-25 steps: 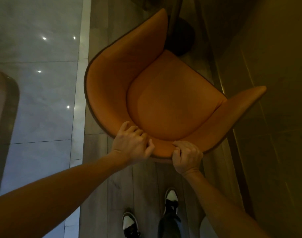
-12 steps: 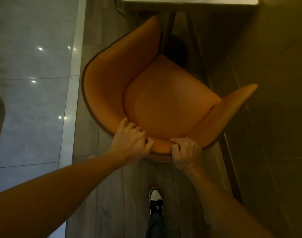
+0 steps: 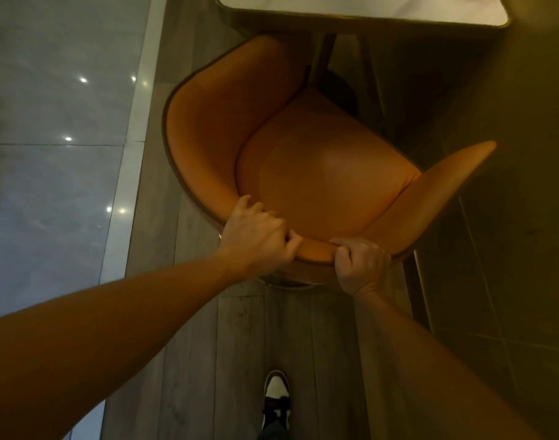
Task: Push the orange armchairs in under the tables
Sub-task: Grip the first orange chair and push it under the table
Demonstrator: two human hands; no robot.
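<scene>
An orange armchair (image 3: 319, 173) with a curved shell back stands below me, seen from above. Its open front faces a light-topped table (image 3: 360, 9) at the top of the view. The left arm tip reaches the table's near edge; the chair is turned slightly, its right arm (image 3: 456, 166) pointing right. My left hand (image 3: 256, 236) is shut on the top rim of the backrest. My right hand (image 3: 360, 265) grips the same rim just to the right. The table's slanted legs and dark round base (image 3: 341, 93) show beyond the seat.
A glossy grey tiled floor (image 3: 49, 154) lies to the left past a pale border strip. A brownish wall (image 3: 510, 217) rises close on the right of the chair. My shoe (image 3: 276, 395) stands on the grey plank floor behind the chair.
The chair has gone forward toward the table, whose top has come into view. Both hands stay clamped on the backrest rim. My feet have stepped forward.
</scene>
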